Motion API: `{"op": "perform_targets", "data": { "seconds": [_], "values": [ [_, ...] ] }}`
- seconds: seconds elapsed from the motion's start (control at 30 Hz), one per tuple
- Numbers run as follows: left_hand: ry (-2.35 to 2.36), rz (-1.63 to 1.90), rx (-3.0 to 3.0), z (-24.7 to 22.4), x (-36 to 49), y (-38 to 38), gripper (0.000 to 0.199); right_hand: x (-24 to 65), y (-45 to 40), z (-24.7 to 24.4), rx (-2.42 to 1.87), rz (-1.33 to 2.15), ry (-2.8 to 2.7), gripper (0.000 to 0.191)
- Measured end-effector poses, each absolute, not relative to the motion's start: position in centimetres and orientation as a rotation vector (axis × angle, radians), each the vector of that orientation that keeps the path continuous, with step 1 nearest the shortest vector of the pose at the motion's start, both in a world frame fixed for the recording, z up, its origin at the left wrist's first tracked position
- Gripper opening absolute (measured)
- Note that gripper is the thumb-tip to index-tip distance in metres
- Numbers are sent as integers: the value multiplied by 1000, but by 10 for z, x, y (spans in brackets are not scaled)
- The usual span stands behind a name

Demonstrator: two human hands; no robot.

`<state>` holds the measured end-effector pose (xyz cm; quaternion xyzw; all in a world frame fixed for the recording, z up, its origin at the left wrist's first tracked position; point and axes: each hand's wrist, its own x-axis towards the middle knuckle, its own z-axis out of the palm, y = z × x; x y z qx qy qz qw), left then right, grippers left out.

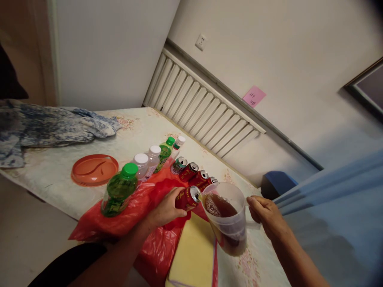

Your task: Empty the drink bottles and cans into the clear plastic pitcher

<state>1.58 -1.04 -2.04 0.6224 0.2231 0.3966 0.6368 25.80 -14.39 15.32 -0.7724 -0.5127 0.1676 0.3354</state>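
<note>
My left hand (167, 209) is wrapped round a red drink can (186, 199), tilted so its open top meets the rim of a clear plastic pitcher (229, 231). At the can's mouth a little liquid shows at the pitcher's lip. Brown, foamy liquid (223, 208) stands inside the pitcher. On the far side, my right hand (266, 213) is closed on the pitcher's handle. Below the can lie a red plastic bag (128, 231) and a yellow folded cloth or pad (194, 251).
Several opened cans (189, 171) stand in a row behind. Left of them are green-capped bottles (119, 191) and white-capped bottles (140, 165). An orange divided plate (95, 170) and a patterned cloth (60, 125) lie further left. A radiator (203, 107) borders the table.
</note>
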Motion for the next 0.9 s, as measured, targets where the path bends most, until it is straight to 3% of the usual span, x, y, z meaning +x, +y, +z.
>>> {"op": "perform_targets", "data": {
  "seconds": [0.9],
  "values": [
    [493,940,1442,-26,18,-9,68,261,-143,153,-2033,441,-1366,46]
  ]
}}
